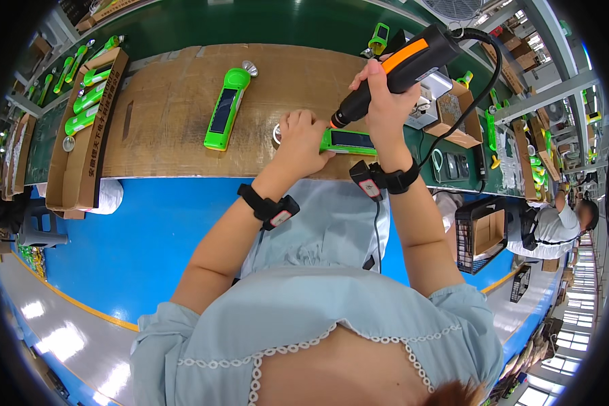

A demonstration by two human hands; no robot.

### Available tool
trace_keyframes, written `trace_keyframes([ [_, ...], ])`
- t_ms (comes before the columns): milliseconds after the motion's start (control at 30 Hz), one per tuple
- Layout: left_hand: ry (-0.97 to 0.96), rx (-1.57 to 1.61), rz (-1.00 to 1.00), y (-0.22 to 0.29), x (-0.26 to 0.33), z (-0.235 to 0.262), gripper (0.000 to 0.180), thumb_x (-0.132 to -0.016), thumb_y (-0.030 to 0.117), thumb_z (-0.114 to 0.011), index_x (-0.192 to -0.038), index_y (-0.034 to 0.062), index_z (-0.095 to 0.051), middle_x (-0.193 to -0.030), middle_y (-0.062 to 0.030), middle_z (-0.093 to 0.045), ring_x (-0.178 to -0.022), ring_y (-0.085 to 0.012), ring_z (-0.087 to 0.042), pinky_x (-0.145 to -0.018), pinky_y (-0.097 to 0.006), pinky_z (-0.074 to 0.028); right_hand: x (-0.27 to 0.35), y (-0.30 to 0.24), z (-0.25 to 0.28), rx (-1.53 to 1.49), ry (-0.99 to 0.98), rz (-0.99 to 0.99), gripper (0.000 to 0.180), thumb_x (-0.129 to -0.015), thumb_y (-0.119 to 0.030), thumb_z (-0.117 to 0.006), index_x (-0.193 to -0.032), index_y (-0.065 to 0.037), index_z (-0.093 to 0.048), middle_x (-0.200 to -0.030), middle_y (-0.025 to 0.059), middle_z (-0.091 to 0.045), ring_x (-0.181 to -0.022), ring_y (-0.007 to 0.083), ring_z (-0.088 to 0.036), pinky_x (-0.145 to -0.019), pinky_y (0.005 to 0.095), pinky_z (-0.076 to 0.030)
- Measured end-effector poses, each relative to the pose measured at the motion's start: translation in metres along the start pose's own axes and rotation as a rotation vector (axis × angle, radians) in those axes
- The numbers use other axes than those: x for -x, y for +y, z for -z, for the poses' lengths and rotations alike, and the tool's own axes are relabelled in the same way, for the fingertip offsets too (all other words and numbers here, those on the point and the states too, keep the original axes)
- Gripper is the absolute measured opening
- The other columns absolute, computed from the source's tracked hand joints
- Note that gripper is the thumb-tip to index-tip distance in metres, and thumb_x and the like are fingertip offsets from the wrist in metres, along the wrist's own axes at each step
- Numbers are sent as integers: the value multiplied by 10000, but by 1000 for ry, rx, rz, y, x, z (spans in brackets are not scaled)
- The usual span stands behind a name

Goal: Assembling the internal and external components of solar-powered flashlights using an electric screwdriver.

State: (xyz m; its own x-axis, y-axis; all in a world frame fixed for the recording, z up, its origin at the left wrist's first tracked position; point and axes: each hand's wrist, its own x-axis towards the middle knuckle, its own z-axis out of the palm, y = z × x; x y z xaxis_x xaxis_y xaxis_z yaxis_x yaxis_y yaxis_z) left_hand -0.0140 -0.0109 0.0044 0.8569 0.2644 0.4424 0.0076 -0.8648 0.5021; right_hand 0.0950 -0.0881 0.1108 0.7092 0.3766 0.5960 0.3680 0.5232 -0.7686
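My right hand [390,111] is wrapped round a black electric screwdriver [400,73] with an orange stripe, tilted so its tip points down and left. That tip is at the near end of a green flashlight's body, close to my left fingers. The green flashlight [348,140] lies sideways on the cardboard and has a dark panel along it. Closed over its left end is my left hand [301,143], which hides part of it; a round pale rim shows past the fingers. A second green flashlight [227,111] lies untouched to the left, its round head at the far end.
An open cardboard box [74,166] at the left has green flashlights on its rim. To the right are a metal device [429,101], a box of small parts [459,115] and a black cable [497,74]. A black crate [463,237] stands lower right; a co-worker [555,227] is beyond.
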Motion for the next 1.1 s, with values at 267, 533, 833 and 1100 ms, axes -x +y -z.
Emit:
trace_keyframes([
  [267, -10, -14, -20, 1, -1, 2, 508, -586, 259, -791, -986, 22, -588, -1048, -140, -499, -1066, -323, -432, -939, -452, -293, 2, 13, -3, -12, -53, -89, 242, -787, 12, -663, -937, -5, -473, -678, 46, -567, -522, 115, -555, -478, 246, -455],
  [533, -56, -33, 2, 1, -1, 2, 525, -591, 276, -789, -981, 5, -566, -1056, -153, -496, -1058, -335, -431, -932, -454, -303, 3, 15, -6, 13, -62, -139, 248, -765, -8, -685, -899, -6, -476, -684, 47, -573, -529, 105, -550, -487, 243, -450],
  [833, -59, -45, -57, 2, -5, 7, 510, -614, 228, -762, -1023, 10, -550, -1061, -166, -481, -1048, -348, -425, -923, -468, -305, -7, 13, -6, 12, -2, -153, 271, -752, -18, -706, -913, -21, -488, -688, 31, -565, -531, 86, -543, -487, 234, -452],
  [1100, -137, -285, -142, 17, -1, 20, 544, -607, 190, -744, -1067, -1, -525, -1049, -169, -481, -1044, -367, -422, -921, -488, -306, -7, -34, 6, -46, 44, 38, 517, -748, -29, -723, -1130, -42, -375, -810, 73, -583, -721, 146, -600, -662, 287, -503],
])
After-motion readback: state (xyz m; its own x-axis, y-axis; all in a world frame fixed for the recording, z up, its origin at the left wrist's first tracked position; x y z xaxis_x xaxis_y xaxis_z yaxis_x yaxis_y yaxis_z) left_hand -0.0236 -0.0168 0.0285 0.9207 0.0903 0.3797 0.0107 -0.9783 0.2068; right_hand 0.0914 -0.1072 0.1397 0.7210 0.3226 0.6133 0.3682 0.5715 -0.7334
